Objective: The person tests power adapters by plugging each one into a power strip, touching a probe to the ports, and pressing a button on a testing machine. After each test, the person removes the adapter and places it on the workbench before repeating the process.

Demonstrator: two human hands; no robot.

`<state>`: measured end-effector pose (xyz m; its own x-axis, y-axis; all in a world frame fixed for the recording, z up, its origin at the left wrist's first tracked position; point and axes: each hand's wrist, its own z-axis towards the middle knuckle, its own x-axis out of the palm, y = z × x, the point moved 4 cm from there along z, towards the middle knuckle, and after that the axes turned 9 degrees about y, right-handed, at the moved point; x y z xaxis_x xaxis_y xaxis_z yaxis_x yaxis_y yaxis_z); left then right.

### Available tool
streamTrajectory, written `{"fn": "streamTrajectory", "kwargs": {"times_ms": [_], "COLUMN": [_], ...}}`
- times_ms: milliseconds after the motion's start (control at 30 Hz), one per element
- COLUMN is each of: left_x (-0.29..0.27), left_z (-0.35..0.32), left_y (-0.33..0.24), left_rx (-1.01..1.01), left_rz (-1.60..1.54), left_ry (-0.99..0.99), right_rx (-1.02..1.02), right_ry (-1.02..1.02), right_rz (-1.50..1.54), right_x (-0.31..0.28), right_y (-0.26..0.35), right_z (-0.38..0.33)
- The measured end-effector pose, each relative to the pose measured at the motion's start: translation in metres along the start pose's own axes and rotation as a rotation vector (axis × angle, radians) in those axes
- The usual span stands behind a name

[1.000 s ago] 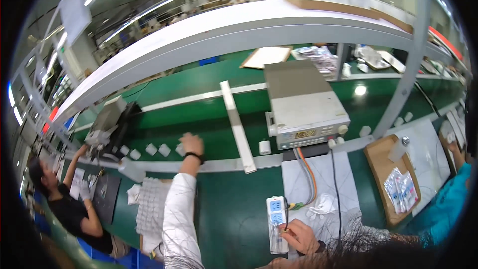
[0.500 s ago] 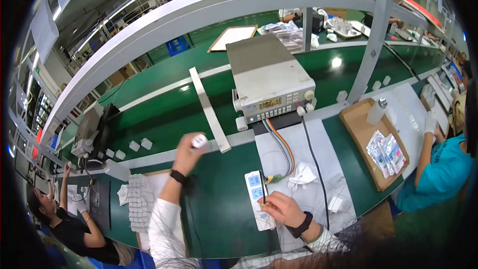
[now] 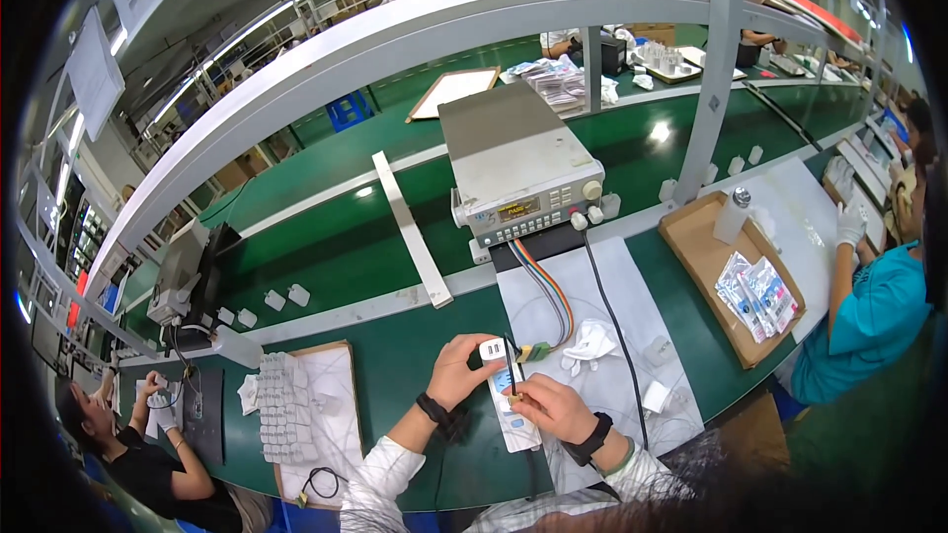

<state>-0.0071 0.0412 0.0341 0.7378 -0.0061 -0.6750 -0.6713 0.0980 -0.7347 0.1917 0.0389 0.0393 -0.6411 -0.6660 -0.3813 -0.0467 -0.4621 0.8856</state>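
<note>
My left hand (image 3: 456, 375) is closed on a small white charger block (image 3: 492, 346) whose face shows two USB slots. It holds the block at the far end of a white power strip (image 3: 515, 434) with blue sockets. Whether the block is plugged in or only resting there, I cannot tell. My right hand (image 3: 561, 409) pinches a thin black cable (image 3: 512, 367) over the strip; the cable's end is hidden by the fingers. Just right of the charger, a small green connector board (image 3: 534, 351) joins a rainbow ribbon cable (image 3: 551, 286), which runs to a grey bench instrument (image 3: 523, 163).
Rows of white chargers (image 3: 284, 405) lie on a tray at the left. A crumpled white glove (image 3: 591, 343) and a black cord (image 3: 617, 336) lie right of the strip. A cardboard tray (image 3: 681, 237) holds packets and a bottle. Co-workers sit on both sides.
My left hand has come down and right with the charger, from above the bench to the strip's far end. My right hand stays near the strip. The instrument's display reads differently.
</note>
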Motion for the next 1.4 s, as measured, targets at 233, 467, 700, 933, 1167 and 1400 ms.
{"fn": "streamTrajectory", "kwargs": {"times_ms": [233,467,700,933,1167,1400], "left_x": [0.005,-0.003,0.046,0.044,0.049,0.03], "left_z": [-0.004,-0.042,-0.061,-0.062,-0.057,-0.065], "left_y": [0.006,-0.026,-0.015,-0.015,-0.015,-0.003], "left_rx": [0.056,-0.002,0.188,0.1,0.149,0.094], "left_rz": [0.2,-0.208,-0.143,-0.112,-0.145,-0.824], "left_ry": [-0.093,-0.187,-0.003,-0.019,-0.016,-0.297], "right_rx": [-0.002,0.001,-0.092,-0.092,0.033,-0.023], "right_ry": [0.023,0.0,-0.151,-0.238,-0.193,-0.222], "right_rz": [-0.018,-0.077,-0.1,-0.07,-0.243,-0.272], "right_x": [0.005,-0.006,-0.005,-0.035,-0.014,-0.003], "right_y": [0.002,0.001,0.019,0.045,-0.007,-0.018], "right_z": [0.005,0.005,0.003,0.054,0.069,0.069]}}
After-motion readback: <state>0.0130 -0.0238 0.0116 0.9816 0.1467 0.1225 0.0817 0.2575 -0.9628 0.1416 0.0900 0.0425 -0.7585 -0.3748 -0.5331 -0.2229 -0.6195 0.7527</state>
